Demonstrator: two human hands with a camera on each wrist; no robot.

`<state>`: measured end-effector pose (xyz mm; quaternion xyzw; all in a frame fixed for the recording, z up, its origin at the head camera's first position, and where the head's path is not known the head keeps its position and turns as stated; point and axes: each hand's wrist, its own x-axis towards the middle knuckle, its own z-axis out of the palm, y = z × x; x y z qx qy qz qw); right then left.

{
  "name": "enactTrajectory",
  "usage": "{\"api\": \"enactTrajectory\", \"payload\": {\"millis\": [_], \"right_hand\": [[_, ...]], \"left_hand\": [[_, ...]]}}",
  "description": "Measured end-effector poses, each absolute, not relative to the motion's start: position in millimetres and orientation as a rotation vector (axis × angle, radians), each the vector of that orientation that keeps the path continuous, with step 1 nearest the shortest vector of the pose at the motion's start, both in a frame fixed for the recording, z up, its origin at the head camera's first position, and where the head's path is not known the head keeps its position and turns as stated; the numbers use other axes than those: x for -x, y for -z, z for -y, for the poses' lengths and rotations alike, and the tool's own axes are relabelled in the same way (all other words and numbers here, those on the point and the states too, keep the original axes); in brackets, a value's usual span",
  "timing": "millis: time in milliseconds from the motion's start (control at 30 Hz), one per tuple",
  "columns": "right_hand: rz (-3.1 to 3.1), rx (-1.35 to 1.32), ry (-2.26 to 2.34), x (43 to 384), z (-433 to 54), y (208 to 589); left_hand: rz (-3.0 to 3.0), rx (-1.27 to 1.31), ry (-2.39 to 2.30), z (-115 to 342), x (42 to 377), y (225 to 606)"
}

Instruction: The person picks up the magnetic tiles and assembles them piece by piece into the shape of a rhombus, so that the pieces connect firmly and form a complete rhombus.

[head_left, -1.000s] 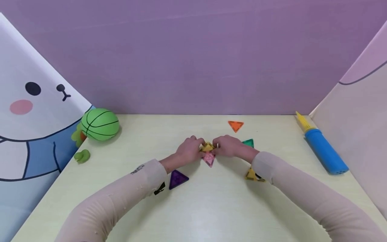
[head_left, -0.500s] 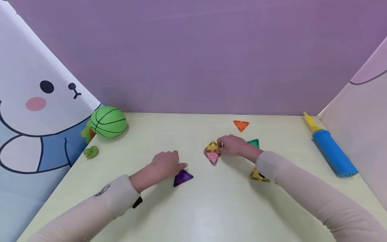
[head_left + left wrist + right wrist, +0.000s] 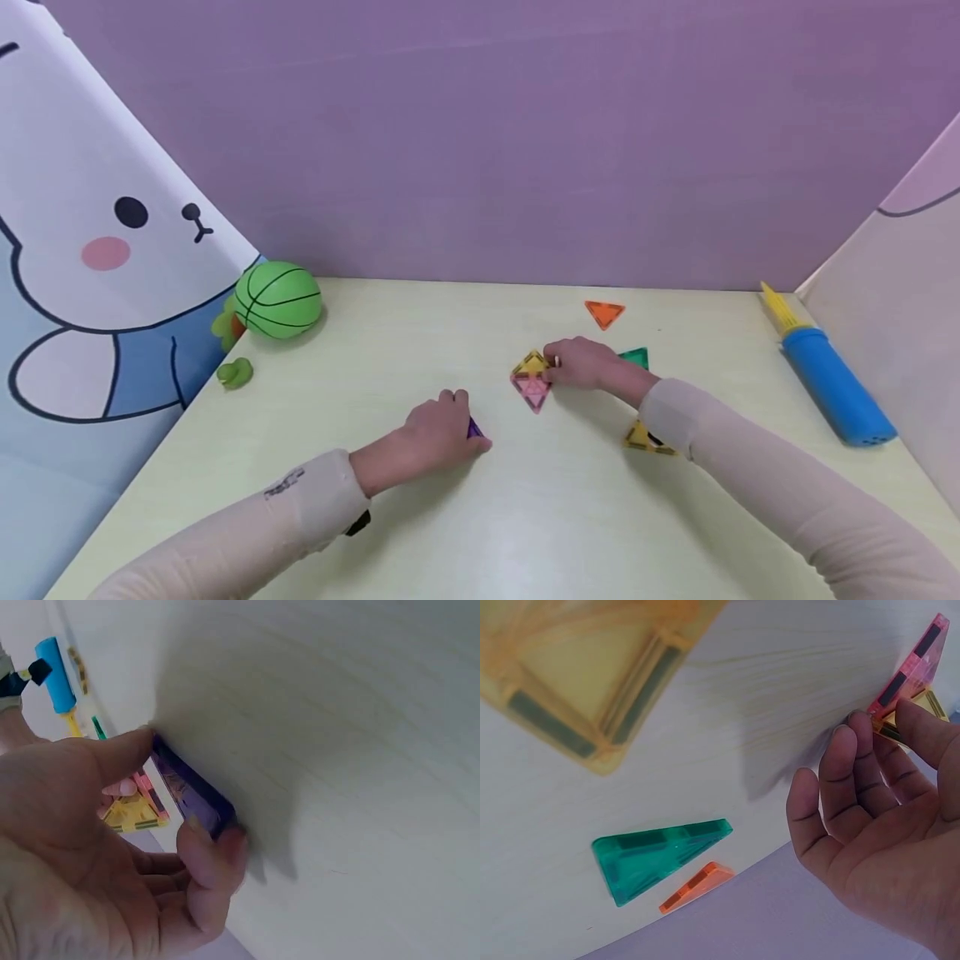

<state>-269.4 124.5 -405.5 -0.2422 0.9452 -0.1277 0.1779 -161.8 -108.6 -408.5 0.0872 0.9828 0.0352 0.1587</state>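
My left hand [image 3: 441, 427] pinches a purple triangular magnetic tile [image 3: 193, 793] by its edges between thumb and fingers, close over the table left of centre. Most of that tile is hidden under the hand in the head view. At the middle of the table a yellow triangular tile [image 3: 529, 362] and a pink triangular tile [image 3: 535, 392] lie edge to edge, forming a diamond. My right hand [image 3: 579, 362] pinches the yellow tile's right corner between thumb and fingertips, where it meets the pink one.
Right of the pair lie a green tile [image 3: 636, 357] and another yellow tile [image 3: 643, 437], both partly behind the right arm. An orange tile [image 3: 604, 313] lies farther back. A green ball [image 3: 279, 300] and small green toy [image 3: 235, 373] sit left; a blue pump [image 3: 836, 387] lies right.
My left hand has left the yellow and pink pair, moved left and nearer to me, and taken hold of the purple tile. My right hand has stayed at the pair. The head view has shifted slightly.
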Motion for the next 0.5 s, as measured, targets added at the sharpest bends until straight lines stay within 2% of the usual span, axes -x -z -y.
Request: {"api": "enactTrajectory", "payload": {"millis": [500], "right_hand": [[-2.677, 0.669, 0.357, 269, -124, 405]], "left_hand": [[-2.789, -0.259, -0.289, 110, 176, 404]]}}
